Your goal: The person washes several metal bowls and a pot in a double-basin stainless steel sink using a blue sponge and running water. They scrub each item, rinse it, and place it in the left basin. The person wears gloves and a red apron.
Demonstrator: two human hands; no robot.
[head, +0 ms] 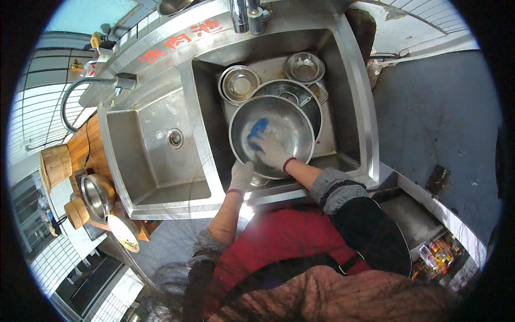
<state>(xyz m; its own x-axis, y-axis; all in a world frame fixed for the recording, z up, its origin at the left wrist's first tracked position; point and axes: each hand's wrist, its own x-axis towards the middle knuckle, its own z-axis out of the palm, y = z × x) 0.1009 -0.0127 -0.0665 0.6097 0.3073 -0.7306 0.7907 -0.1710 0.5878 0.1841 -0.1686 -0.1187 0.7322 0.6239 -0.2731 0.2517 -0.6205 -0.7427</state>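
A large steel bowl (281,116) stands tilted in the right sink basin, partly over a second large round metal vessel (316,110). My right hand (272,151), in a pale knit glove with a red cuff, presses a blue cloth or scouring pad (258,131) against the inside of the bowl; the palm side is hidden. With my left hand (241,176), gloved the same way, I grip the bowl's near left rim. Behind lie small steel bowls (241,83) at the left and a steel dish (305,68) at the right.
The left basin (161,161) has a drain (175,138) and a curved faucet (90,80) at its back corner. Another faucet (239,18) rises behind the right basin. Steel bowls (97,195) and a wooden tub (56,165) stand on the left. Colourful packages (438,255) lie low at the right.
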